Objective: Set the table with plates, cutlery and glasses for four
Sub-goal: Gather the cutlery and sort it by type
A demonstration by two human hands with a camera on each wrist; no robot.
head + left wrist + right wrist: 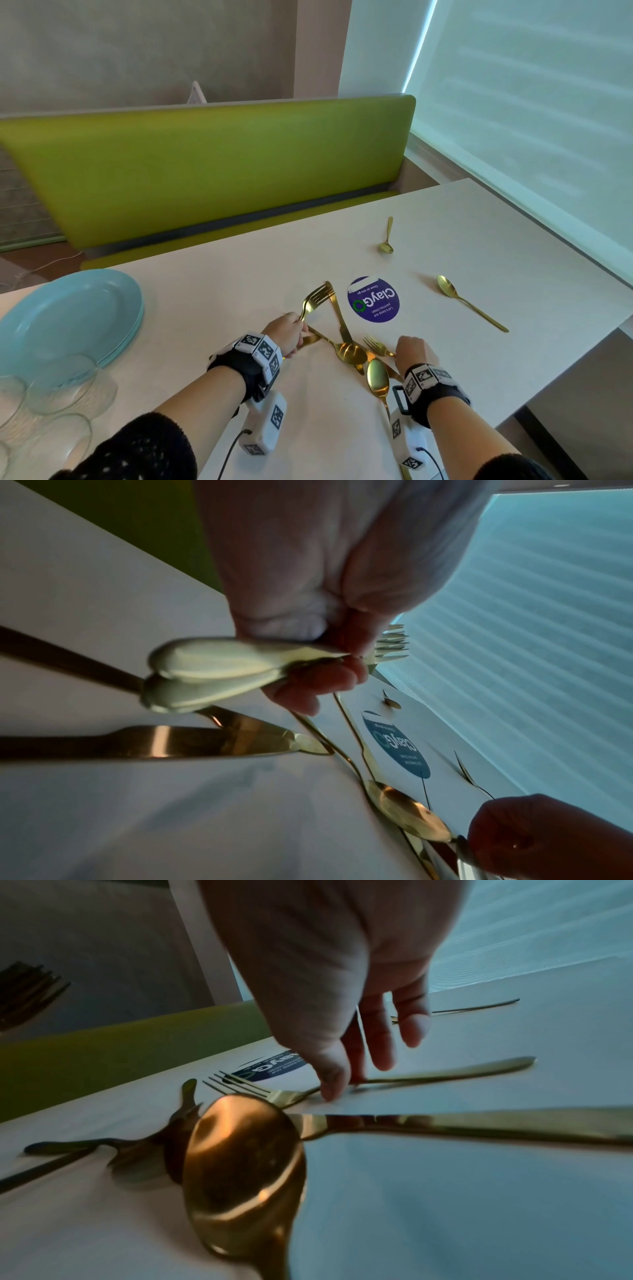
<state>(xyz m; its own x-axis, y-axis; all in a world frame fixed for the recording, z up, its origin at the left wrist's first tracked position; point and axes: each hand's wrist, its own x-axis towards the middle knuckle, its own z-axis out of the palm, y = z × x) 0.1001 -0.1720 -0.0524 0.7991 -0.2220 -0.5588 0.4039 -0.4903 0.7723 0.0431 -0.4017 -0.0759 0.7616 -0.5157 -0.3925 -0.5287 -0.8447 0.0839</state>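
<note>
Gold cutlery lies in a loose pile at the middle of the white table. My left hand grips two forks by their handles, tines pointing away and lifted off the table. My right hand reaches onto another fork; thumb and forefinger pinch its neck where it lies flat, the other fingers straight. Between the hands lie a knife and two spoons. A stack of light blue plates sits at the left, with clear glasses in front of it.
A large spoon and a small spoon lie apart on the right half of the table. A round purple sticker is stuck beside the pile. A green bench runs along the far side. The table's edge drops off at the right.
</note>
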